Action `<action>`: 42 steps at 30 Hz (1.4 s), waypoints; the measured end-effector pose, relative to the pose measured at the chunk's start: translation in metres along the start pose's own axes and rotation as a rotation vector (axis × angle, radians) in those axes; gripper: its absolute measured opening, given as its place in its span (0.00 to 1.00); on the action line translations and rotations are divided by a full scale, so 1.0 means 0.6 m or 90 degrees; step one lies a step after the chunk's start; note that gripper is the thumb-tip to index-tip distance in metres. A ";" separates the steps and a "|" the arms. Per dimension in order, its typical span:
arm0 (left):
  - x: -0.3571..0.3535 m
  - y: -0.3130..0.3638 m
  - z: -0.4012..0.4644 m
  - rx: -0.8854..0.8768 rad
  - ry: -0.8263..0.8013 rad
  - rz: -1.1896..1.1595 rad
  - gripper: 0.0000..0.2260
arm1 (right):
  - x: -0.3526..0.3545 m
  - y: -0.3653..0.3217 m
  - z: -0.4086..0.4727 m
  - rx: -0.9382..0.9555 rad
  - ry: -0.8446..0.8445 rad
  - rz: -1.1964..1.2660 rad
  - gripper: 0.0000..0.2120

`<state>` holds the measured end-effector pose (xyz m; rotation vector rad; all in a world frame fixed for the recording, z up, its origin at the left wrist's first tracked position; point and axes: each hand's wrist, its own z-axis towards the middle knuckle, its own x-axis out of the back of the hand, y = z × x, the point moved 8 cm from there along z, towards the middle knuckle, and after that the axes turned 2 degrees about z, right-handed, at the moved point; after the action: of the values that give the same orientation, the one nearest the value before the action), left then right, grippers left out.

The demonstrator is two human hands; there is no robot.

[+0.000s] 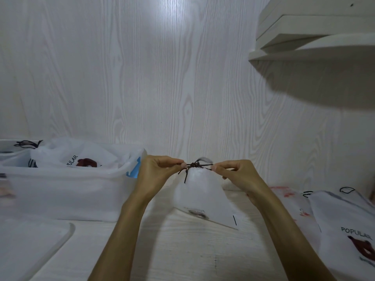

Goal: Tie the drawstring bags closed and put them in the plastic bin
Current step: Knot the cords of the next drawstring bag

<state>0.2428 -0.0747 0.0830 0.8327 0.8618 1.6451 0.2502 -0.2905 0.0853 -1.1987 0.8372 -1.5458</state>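
Midair, pinched taut between left hand and right hand: dark brown knotted drawstring; hung blurred beneath, white translucent drawstring bag, print unreadable; left of grip, clear plastic bin.

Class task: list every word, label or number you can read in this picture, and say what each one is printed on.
"POPULAR": on the white bag lying at the right, above a brown figure.
"POPULAR": on the bag in the plastic bin, first letter partly hidden by a fold.
Print on the bag being tied: too blurred to read.
Small print below the right bag's figure: cut off, unreadable.
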 end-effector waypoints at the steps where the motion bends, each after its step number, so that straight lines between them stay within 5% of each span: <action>1: 0.002 -0.002 0.000 0.005 0.009 0.001 0.05 | 0.004 0.002 0.002 0.000 0.005 -0.008 0.02; 21: 0.020 -0.015 0.010 0.024 0.071 0.118 0.05 | 0.008 0.000 0.010 0.053 -0.016 -0.339 0.05; 25: -0.011 -0.015 0.001 0.104 -0.126 0.188 0.04 | 0.019 -0.011 0.008 0.076 -0.021 -0.210 0.06; 33: -0.081 0.011 -0.034 0.039 -0.447 0.402 0.33 | 0.006 -0.026 -0.005 0.050 -0.091 -0.073 0.06; 42: -0.007 0.063 0.007 -0.008 -0.053 0.179 0.13 | -0.008 0.016 -0.017 -0.034 -0.269 -0.132 0.39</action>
<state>0.2292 -0.0855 0.1173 1.0432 0.6995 1.8417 0.2434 -0.2890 0.0725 -1.6202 0.4873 -1.3633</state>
